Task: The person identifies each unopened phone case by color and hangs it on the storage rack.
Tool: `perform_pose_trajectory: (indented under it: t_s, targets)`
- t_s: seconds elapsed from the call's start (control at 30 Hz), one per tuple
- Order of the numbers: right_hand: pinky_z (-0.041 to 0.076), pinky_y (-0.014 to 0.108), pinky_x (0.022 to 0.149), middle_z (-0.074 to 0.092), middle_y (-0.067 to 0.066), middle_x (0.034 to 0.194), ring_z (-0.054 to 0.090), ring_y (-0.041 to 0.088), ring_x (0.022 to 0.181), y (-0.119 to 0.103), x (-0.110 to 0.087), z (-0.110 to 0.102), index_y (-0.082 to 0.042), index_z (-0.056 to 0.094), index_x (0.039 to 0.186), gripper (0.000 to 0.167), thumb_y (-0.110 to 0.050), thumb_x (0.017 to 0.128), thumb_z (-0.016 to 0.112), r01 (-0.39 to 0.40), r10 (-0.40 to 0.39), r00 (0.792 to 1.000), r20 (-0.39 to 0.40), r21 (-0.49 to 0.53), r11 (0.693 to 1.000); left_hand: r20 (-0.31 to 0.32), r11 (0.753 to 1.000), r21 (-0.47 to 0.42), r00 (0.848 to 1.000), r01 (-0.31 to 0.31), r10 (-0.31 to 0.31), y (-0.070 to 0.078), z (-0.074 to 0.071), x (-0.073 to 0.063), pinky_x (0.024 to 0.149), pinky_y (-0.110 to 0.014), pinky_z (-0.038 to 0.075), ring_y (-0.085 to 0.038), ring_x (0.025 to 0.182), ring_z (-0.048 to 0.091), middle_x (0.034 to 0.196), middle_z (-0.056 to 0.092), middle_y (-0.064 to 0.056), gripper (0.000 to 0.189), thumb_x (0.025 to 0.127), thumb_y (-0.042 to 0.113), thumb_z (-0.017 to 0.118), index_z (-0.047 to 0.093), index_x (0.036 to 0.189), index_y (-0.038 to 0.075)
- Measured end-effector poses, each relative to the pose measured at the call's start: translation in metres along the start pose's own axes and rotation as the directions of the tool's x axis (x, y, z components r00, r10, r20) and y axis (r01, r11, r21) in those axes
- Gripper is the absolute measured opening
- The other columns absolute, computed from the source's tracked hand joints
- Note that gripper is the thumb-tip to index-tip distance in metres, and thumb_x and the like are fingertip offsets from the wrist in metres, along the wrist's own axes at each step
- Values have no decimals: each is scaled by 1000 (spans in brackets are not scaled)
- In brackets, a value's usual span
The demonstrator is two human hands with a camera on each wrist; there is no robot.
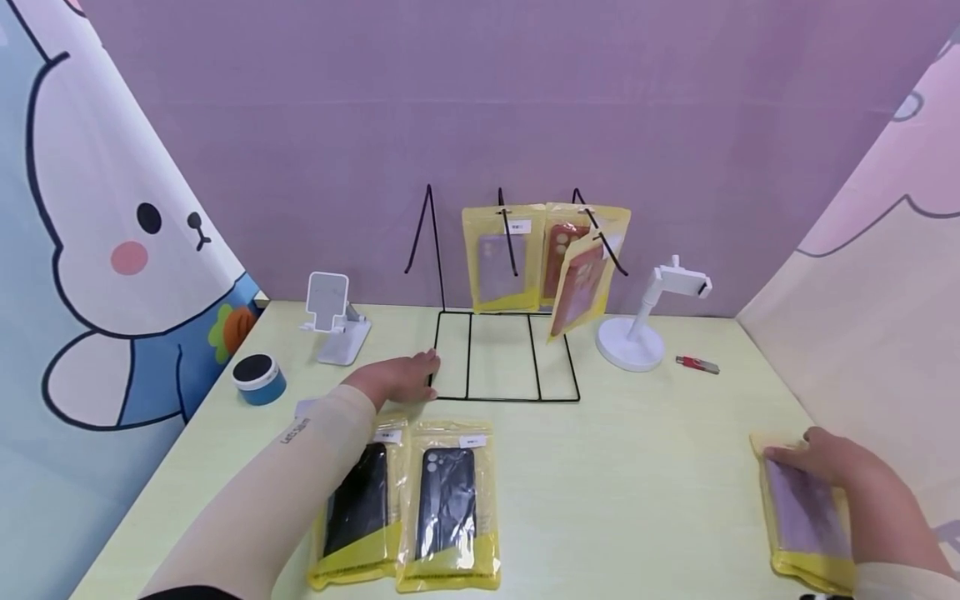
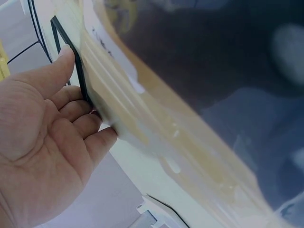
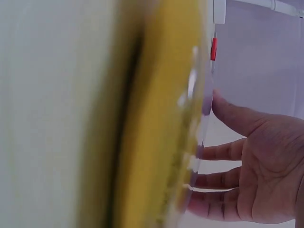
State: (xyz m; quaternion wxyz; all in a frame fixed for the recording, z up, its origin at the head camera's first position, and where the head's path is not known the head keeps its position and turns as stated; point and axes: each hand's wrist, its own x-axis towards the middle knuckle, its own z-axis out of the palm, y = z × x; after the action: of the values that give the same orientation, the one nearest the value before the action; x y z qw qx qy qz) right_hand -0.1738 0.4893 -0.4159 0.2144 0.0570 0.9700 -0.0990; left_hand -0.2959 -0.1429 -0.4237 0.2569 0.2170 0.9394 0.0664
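Note:
My left hand [image 1: 401, 379] is at the left side of a black wire rack's base [image 1: 525, 400]. In the left wrist view its thumb and curled fingers [image 2: 78, 111] meet at the black wire. Below that forearm lie two yellow-edged clear pouches with dark phone cases, the right one [image 1: 447, 504] in full view, the left one [image 1: 360, 508] partly under the sleeve. At the far right my right hand [image 1: 847, 462] grips the upper end of a pouched purple phone case [image 1: 806, 508]. In the right wrist view its yellow end [image 3: 161, 118] is blurred and close.
Pouched cases hang on the rack's hooks: a purple one [image 1: 502, 262] in the middle, red ones [image 1: 581, 283] at right. A white phone stand [image 1: 341, 333] and blue jar [image 1: 258, 382] stand left; a round-based white holder [image 1: 633, 343] and red USB stick [image 1: 697, 365] are right.

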Motion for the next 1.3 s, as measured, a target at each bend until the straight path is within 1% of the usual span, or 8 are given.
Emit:
perform_pose_trajectory:
  t_s: [0.1, 0.3, 0.43, 0.53, 0.7, 0.83, 1.07, 1.3]
  targets:
    - [47, 64, 83, 48, 48, 113, 50, 63, 102, -4, 1, 1, 27, 38, 119, 102, -69, 88, 54, -3, 3, 1000, -18, 3, 1000, -5, 1000, -10, 1000, -2, 2, 1, -1, -1, 125, -46, 10, -33, 152, 6, 165, 2, -16, 75, 103, 34, 50, 9, 157, 3]
    - [44, 68, 88, 46, 50, 117, 46, 67, 107, -19, 3, 0, 30, 37, 121, 99, -60, 88, 61, 63, -64, 995, -74, -13, 998, -6, 1000, -6, 1000, -1, 1, 2, -1, -3, 125, -45, 10, -32, 152, 6, 165, 1, -16, 75, 103, 35, 50, 9, 158, 4]
    - [52, 55, 78, 63, 32, 95, 61, 45, 87, -30, 3, -2, 20, 55, 106, 70, -48, 90, 65, 124, -123, 990, -75, 2, 992, -6, 1000, -10, 1000, 0, 0, 3, -2, -4, 125, -45, 10, -32, 152, 6, 165, 1, -16, 75, 103, 34, 50, 9, 158, 5]
    - [49, 40, 65, 63, 13, 83, 56, 24, 75, -43, 1, -4, 8, 60, 93, 46, -37, 91, 66, 186, -184, 976, -116, 6, 983, -6, 1000, -11, 1000, 4, -4, 4, -3, -5, 125, -45, 10, -31, 152, 7, 165, 1, -15, 75, 103, 35, 50, 9, 158, 5]
    - [41, 32, 59, 58, 3, 79, 49, 17, 69, -69, -4, -8, -3, 60, 88, 23, -25, 93, 64, 271, -267, 944, -192, -8, 963, -6, 1000, -25, 1000, 9, -9, 5, -3, -7, 125, -46, 11, -32, 152, 7, 165, 2, -16, 75, 102, 34, 51, 10, 158, 4]
    - [40, 30, 60, 56, -1, 77, 48, 15, 69, -94, -7, -10, -8, 61, 87, 17, -23, 94, 63, 318, -310, 921, -237, -7, 948, -3, 999, -35, 1000, 10, -10, 5, -4, -7, 125, -46, 10, -32, 152, 6, 165, 2, -15, 75, 102, 33, 51, 10, 158, 4]
    - [38, 28, 61, 54, -4, 73, 47, 12, 68, -142, -11, -18, -14, 62, 85, 14, -23, 94, 66, 402, -382, 861, -336, -12, 916, -10, 1000, -23, 1000, 1, -1, 4, -2, -6, 125, -45, 10, -32, 152, 7, 165, 2, -15, 75, 102, 34, 50, 9, 158, 5]
    - [42, 27, 65, 56, -6, 77, 49, 10, 72, -185, -22, -25, -16, 64, 86, 9, -20, 94, 67, 526, -478, 756, -447, -20, 850, -11, 1000, -22, 1000, -8, 7, 2, -1, -5, 125, -46, 10, -32, 152, 6, 165, 2, -16, 75, 103, 34, 50, 9, 157, 4]
